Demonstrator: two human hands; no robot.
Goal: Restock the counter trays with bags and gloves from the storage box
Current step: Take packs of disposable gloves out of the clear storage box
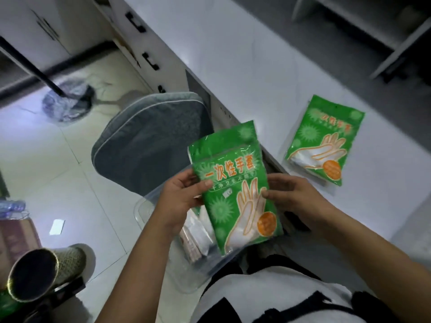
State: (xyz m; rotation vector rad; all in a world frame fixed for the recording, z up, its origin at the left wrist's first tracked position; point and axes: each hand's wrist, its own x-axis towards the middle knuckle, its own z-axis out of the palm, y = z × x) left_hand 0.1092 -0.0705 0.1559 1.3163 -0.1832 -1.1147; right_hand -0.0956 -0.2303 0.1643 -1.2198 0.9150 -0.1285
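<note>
A green pack of disposable gloves (233,183) is held up in front of me, over the clear plastic storage box (149,213). My left hand (184,197) grips its left edge, thumb on the front. My right hand (291,197) pinches its right edge. A second green glove pack (326,141) lies flat on the white counter (245,66) to the right. Inside the box, under the held pack, several white and clear packets (196,236) show.
A grey cushioned chair (149,136) stands just beyond the box, by the counter edge. White shelving (384,31) sits at the counter's far right. A mop (67,101) rests on the tiled floor at left; a woven roll (46,271) lies at lower left.
</note>
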